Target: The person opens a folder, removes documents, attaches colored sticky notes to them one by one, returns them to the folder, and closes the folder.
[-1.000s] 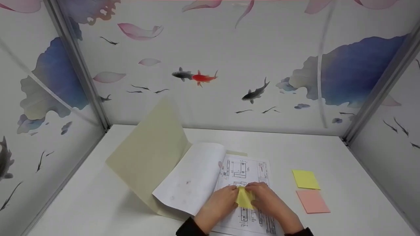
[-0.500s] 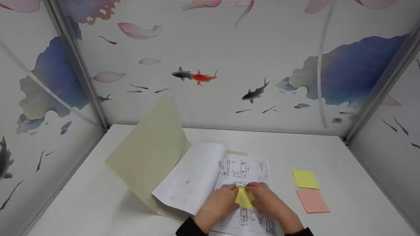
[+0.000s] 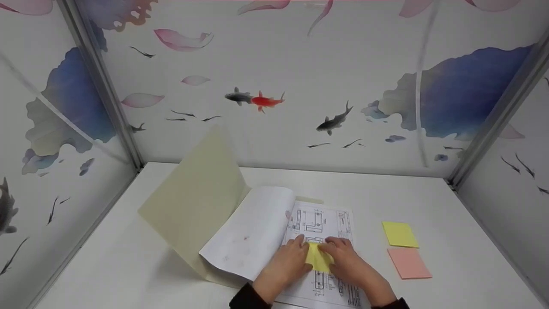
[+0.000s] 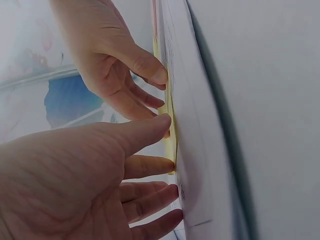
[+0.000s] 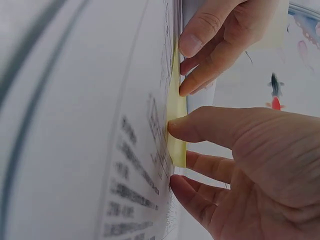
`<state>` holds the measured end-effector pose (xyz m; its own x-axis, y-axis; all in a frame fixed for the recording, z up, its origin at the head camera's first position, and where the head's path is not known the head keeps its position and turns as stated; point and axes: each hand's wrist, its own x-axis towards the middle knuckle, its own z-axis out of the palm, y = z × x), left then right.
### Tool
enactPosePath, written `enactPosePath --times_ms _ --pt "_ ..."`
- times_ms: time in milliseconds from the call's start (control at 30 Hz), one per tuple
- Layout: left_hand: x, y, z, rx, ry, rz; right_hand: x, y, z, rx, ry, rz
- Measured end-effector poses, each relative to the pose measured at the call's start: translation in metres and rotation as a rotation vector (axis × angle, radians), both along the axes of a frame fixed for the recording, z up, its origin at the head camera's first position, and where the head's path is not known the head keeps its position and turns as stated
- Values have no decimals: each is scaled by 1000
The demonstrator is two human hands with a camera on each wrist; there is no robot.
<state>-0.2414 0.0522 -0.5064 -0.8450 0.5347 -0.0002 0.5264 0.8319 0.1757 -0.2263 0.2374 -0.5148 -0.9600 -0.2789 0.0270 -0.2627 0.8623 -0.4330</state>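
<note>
A single yellow sticky note lies on a page of printed technical drawings, between my two hands. My left hand touches its left side with thumb and index finger; the other fingertips rest on the page. At the right side, my right hand has its thumb on the note's near corner and fingertips by the far one. Both wrist views show the note flat against the paper, with fingers fairly straight. The hands cover part of the drawings.
A pale green folder cover stands open at the left, with a turned-back white page curving beside it. Right of the document lie a yellow sticky-note pad and a pink pad. White printed panels surround the white table.
The note, bunched up between the fingers before, lies flatter now. The left fingers have spread forward onto the page, and the right fingers have opened slightly. Folder and pads have stayed put.
</note>
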Motion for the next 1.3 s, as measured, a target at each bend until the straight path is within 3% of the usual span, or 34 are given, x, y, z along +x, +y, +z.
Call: enactPosePath --times_ms 200,467,867,1033,1300 --pt "-2 0 -3 -22 28 -14 2 0 -3 31 -17 -19" --pt "-2 -1 -1 -21 -36 6 1 -1 -2 39 -37 -39" --pt "-2 0 -2 1 -56 22 2 2 1 40 -46 -66" --pt "-2 0 -2 9 -101 29 4 6 5 62 -52 -112" --pt "-3 1 0 22 -148 45 3 12 4 67 -39 -112"
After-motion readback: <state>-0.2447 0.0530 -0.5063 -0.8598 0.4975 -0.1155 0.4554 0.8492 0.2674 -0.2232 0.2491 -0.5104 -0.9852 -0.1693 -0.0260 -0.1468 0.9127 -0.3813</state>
